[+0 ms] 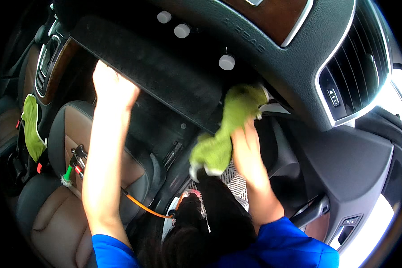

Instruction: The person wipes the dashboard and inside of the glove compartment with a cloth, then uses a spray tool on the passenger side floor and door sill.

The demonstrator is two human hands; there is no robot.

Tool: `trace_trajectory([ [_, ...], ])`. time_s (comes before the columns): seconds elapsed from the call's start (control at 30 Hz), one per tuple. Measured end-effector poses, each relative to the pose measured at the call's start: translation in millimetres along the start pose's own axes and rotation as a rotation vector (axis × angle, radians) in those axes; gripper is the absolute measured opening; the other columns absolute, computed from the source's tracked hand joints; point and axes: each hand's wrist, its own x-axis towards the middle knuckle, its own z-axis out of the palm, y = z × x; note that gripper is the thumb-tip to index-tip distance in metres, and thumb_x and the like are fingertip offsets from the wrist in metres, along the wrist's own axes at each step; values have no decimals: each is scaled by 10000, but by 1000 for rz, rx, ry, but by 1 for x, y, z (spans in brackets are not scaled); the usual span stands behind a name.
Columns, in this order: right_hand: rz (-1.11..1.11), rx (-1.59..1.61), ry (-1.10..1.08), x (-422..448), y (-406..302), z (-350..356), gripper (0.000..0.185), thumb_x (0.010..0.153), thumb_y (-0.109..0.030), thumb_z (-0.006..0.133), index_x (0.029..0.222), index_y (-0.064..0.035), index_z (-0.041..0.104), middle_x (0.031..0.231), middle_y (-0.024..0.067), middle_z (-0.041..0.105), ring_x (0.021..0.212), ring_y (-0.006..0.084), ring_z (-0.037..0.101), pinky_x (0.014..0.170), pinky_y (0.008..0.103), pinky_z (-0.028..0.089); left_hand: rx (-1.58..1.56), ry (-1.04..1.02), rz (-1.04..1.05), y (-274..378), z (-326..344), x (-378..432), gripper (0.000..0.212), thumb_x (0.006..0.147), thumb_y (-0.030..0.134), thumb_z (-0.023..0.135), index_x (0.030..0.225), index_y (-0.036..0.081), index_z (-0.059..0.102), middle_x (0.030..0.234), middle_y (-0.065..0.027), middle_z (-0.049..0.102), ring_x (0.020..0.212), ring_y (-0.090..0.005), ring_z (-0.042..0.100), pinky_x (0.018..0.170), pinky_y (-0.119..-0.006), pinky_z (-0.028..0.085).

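My left hand (115, 85) is curled at the lower edge of a black panel (147, 63) under the dashboard, likely the glove box; its fingertips are hidden. In my right hand (246, 137) is a green microfibre cloth (243, 104) with pale edging, held against the panel's right end and blurred. Part of the cloth hangs down over the dark legs below. Several round white knobs, such as this white knob (226, 62), stand out from the dark area above the panel.
A brown-and-black seat (62, 217) holds a green-handled brush (67, 176) beside a spray gun (78, 157) with an orange hose (144, 208). Another green cloth (33, 129) lies by the centre console (48, 63). The open door (351, 160) is at right, below an air vent (355, 63).
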Motion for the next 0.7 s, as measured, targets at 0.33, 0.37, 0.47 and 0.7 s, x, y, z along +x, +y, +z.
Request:
trace_trajectory([
  [0.33,129,-375,183,73,96,32,305,896,-191,466,1075,31,574,1188,252,548,1138,442,502,1001,487,363,-430,-722,-281,-22,-37,14,419,1007,236,289,1233,-15,536,1290,-192,554,1203,-329,502,1052,-453,379],
  [0.37,-118,-455,283,66,101,40,286,873,-166,507,1064,36,574,1170,258,553,1146,456,509,1018,502,366,-418,-725,-252,-20,-44,16,419,1007,236,289,1233,-15,536,1290,-192,554,1203,-329,502,1052,-453,379],
  [0.47,-199,-382,218,15,39,37,344,840,-55,581,1156,75,541,1253,310,493,1255,489,424,1067,508,363,-294,-107,-174,-26,-23,-1,414,996,261,308,1182,0,570,1254,-204,571,1172,-359,510,1060,-493,355],
  [0.7,322,990,675,-7,-87,6,333,1002,-183,453,1232,54,502,1146,159,589,1020,229,599,931,369,456,-543,-315,-305,-29,-38,7,394,975,288,366,1067,14,634,1110,-180,657,1032,-338,610,955,-474,462],
])
